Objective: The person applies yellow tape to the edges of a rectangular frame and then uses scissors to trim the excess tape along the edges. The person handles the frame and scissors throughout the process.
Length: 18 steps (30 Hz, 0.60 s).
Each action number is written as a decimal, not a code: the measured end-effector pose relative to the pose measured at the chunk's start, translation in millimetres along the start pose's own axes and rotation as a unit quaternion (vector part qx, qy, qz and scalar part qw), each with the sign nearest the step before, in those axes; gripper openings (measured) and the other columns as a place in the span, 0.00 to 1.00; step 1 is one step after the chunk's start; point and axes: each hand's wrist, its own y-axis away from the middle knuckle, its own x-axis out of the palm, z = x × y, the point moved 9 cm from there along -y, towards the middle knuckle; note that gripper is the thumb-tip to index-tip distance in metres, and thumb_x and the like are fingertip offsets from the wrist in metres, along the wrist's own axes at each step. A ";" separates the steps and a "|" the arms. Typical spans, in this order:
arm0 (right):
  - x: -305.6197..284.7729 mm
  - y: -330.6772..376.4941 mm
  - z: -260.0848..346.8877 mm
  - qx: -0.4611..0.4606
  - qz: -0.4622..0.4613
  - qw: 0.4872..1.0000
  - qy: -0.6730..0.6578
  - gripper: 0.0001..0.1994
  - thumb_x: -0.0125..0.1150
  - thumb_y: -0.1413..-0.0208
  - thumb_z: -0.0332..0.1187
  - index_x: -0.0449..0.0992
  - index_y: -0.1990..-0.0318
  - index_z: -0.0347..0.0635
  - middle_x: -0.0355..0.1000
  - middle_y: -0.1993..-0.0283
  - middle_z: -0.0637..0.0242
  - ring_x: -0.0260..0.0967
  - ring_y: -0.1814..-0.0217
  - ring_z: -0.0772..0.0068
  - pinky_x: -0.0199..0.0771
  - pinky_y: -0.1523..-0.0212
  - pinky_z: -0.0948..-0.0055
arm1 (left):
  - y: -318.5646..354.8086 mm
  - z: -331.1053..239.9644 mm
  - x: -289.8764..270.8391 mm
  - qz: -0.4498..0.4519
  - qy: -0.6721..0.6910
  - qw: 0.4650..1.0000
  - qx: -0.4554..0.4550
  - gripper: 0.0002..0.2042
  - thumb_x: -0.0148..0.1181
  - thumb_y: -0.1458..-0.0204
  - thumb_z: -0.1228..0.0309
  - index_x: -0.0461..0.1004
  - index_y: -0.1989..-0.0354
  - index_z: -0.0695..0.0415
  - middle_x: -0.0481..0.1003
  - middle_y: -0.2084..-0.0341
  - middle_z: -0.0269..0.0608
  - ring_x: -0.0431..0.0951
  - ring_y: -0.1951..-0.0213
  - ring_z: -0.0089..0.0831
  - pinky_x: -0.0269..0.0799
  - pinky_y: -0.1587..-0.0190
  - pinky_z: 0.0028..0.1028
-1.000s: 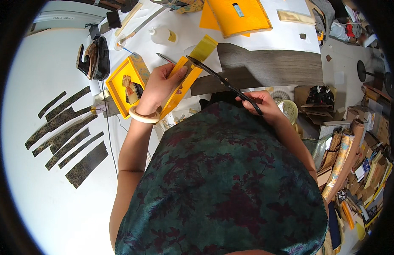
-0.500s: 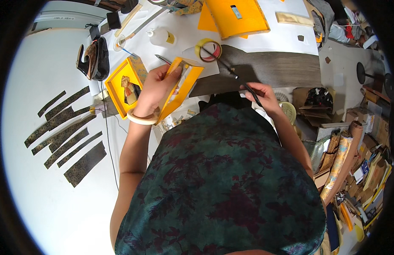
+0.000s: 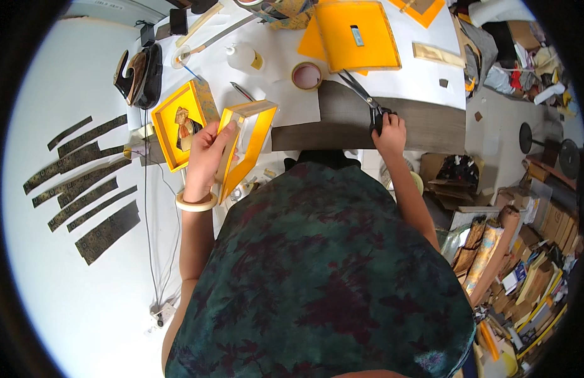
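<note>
My left hand (image 3: 207, 154) grips a yellow open box frame (image 3: 258, 135) by its edge, tilted above the table's front edge. At the right, the fingers of my right hand (image 3: 391, 133) are closed on the black handles of scissors (image 3: 367, 101). The scissor blades lie slightly apart, pointing away from me toward a yellow tray-like panel (image 3: 387, 31). Left of the held frame sits a yellow shallow box (image 3: 159, 134) with patterned sides and a small figure (image 3: 187, 123) in it. A roll of tape (image 3: 294, 78) lies flat between the hands.
A white bottle (image 3: 240, 57), a pen-like tool (image 3: 242, 91) and a small dish with a brush (image 3: 180, 57) stand farther back. A dark iron-like object (image 3: 147, 75) is at the table's left. Dark patterned strips (image 3: 103, 230) hang on the left. Boxes and rolls (image 3: 493, 252) crowd the right.
The scissors, held raised and closed across the tape before, are now lower on the table with blades parted. My left hand and the frame have shifted slightly left and nearer.
</note>
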 end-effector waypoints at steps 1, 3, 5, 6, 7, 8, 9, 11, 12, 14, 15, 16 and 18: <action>-10.4 -11.1 17.7 -0.021 -0.001 0.999 0.043 0.17 0.65 0.56 0.31 0.78 0.57 0.38 0.71 0.55 0.60 0.68 0.52 0.51 0.72 0.50 0.57 | 4.8 2.2 -3.6 -0.013 0.010 1.000 -0.003 0.10 0.57 0.37 0.63 0.76 0.59 0.58 0.75 0.74 0.27 0.73 0.76 0.14 0.73 0.75 0.17; -25.1 -34.8 68.0 -0.067 -0.017 0.996 0.057 0.10 0.61 0.56 0.30 0.78 0.63 0.39 0.72 0.57 0.61 0.69 0.55 0.55 0.73 0.53 0.58 | 14.8 1.2 -4.7 -0.033 0.036 0.999 0.001 0.09 0.58 0.37 0.65 0.76 0.63 0.58 0.74 0.75 0.27 0.71 0.77 0.13 0.73 0.75 0.18; -11.9 -59.0 125.9 -0.156 0.019 0.981 -0.114 0.11 0.58 0.50 0.31 0.79 0.59 0.41 0.73 0.53 0.60 0.73 0.57 0.54 0.75 0.55 0.57 | 21.9 0.2 -4.6 -0.052 0.059 0.997 0.005 0.08 0.58 0.38 0.66 0.76 0.65 0.58 0.75 0.75 0.26 0.71 0.77 0.12 0.72 0.75 0.18; 7.0 -67.9 150.1 -0.170 0.057 0.969 -0.170 0.15 0.57 0.47 0.31 0.76 0.51 0.42 0.73 0.51 0.58 0.76 0.58 0.52 0.76 0.57 0.56 | 22.9 0.0 -3.3 -0.049 0.068 0.996 0.012 0.08 0.58 0.38 0.66 0.76 0.65 0.58 0.75 0.75 0.26 0.71 0.77 0.12 0.72 0.75 0.17; 27.6 -77.3 171.2 -0.198 0.086 0.961 -0.171 0.17 0.55 0.46 0.30 0.72 0.48 0.42 0.73 0.51 0.57 0.76 0.59 0.50 0.77 0.58 0.55 | 25.0 -0.7 -3.3 -0.051 0.077 0.996 0.018 0.08 0.58 0.38 0.66 0.76 0.65 0.58 0.75 0.75 0.26 0.71 0.77 0.12 0.72 0.75 0.17; 64.6 -87.7 171.4 -0.214 0.118 0.963 -0.116 0.16 0.54 0.45 0.30 0.72 0.48 0.44 0.73 0.52 0.58 0.76 0.58 0.50 0.77 0.58 0.55 | 28.0 -3.2 -2.9 -0.053 0.085 0.995 0.024 0.08 0.58 0.38 0.67 0.76 0.65 0.58 0.75 0.74 0.26 0.71 0.76 0.12 0.72 0.75 0.17; 111.1 -95.4 168.2 -0.227 0.149 0.961 -0.062 0.15 0.54 0.44 0.30 0.73 0.48 0.46 0.74 0.53 0.58 0.76 0.58 0.50 0.77 0.58 0.55 | 30.0 -7.4 -2.6 -0.065 0.086 0.994 0.019 0.08 0.58 0.38 0.67 0.77 0.64 0.59 0.76 0.74 0.26 0.71 0.76 0.11 0.73 0.75 0.18; 136.7 -108.4 179.6 -0.236 0.197 0.952 -0.005 0.14 0.50 0.42 0.30 0.74 0.50 0.47 0.74 0.54 0.58 0.75 0.58 0.50 0.76 0.58 0.55 | 35.7 -12.2 -5.0 -0.071 0.095 0.992 0.038 0.08 0.59 0.38 0.67 0.77 0.63 0.59 0.76 0.74 0.26 0.71 0.76 0.11 0.73 0.75 0.18; 125.2 -118.6 183.5 -0.237 0.130 0.961 -0.065 0.13 0.51 0.43 0.29 0.75 0.52 0.47 0.75 0.55 0.59 0.76 0.57 0.50 0.76 0.58 0.54 | 39.4 -13.2 -7.6 -0.075 0.100 0.991 0.046 0.08 0.59 0.38 0.66 0.77 0.62 0.59 0.76 0.74 0.26 0.71 0.76 0.11 0.73 0.75 0.18; 110.1 -134.6 195.9 -0.233 0.097 0.965 -0.070 0.11 0.55 0.43 0.30 0.76 0.54 0.44 0.75 0.55 0.59 0.76 0.59 0.52 0.77 0.58 0.58 | 49.3 -18.7 -12.2 -0.082 0.114 0.988 0.067 0.08 0.59 0.38 0.66 0.77 0.61 0.59 0.76 0.74 0.26 0.72 0.75 0.12 0.73 0.74 0.18; 76.2 -137.6 218.1 -0.232 0.074 0.958 -0.148 0.10 0.56 0.42 0.31 0.77 0.55 0.43 0.75 0.56 0.59 0.75 0.58 0.52 0.76 0.58 0.58 | 55.0 -18.1 -14.5 -0.090 0.128 0.984 0.080 0.09 0.59 0.38 0.67 0.77 0.61 0.60 0.76 0.74 0.26 0.72 0.75 0.12 0.73 0.74 0.18; 26.4 -136.9 246.1 -0.229 0.052 0.946 -0.223 0.09 0.57 0.42 0.32 0.77 0.55 0.42 0.74 0.57 0.58 0.75 0.58 0.53 0.76 0.57 0.58 | 60.8 -18.0 -16.2 -0.098 0.144 0.980 0.095 0.09 0.59 0.38 0.67 0.77 0.61 0.60 0.76 0.74 0.26 0.73 0.75 0.13 0.72 0.73 0.18; -53.7 -138.9 289.9 -0.240 0.048 0.886 -0.393 0.11 0.61 0.41 0.35 0.77 0.55 0.41 0.75 0.59 0.59 0.74 0.57 0.56 0.75 0.57 0.62 | 69.8 -29.0 -12.9 -0.093 0.143 0.978 0.121 0.08 0.59 0.38 0.68 0.76 0.62 0.61 0.76 0.75 0.28 0.73 0.76 0.14 0.72 0.73 0.18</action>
